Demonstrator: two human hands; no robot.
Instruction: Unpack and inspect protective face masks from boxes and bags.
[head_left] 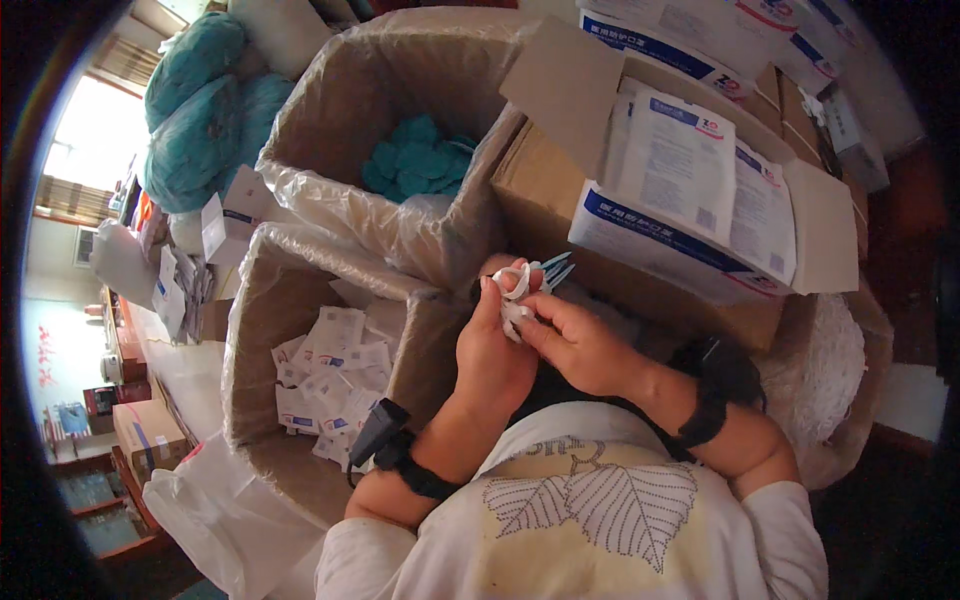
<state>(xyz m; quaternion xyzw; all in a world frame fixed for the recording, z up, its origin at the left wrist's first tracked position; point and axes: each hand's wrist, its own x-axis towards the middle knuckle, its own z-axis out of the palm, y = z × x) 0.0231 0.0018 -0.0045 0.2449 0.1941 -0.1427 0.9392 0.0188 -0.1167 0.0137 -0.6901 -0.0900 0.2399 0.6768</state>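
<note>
In front of my chest, both hands meet on a small bundle of light blue face masks [556, 270] with white ear loops. My left hand [497, 340] is closed around the bunched white loops [514, 292]. My right hand [580, 345] pinches the lower part of the same white bunch with thumb and fingers. Blue mask edges stick out beyond the fingertips, toward the far right. The fingers hide part of the bundle, and I cannot tell how many masks are in it.
A plastic-lined carton [300, 140] beyond my hands holds teal masks [420, 160]. Another lined carton [245, 330], at left, contains white packets [335, 365]. An open white-and-blue box [680, 250] of larger packets rests on a carton at right. White stringy material [830, 370] fills a container beside my right arm.
</note>
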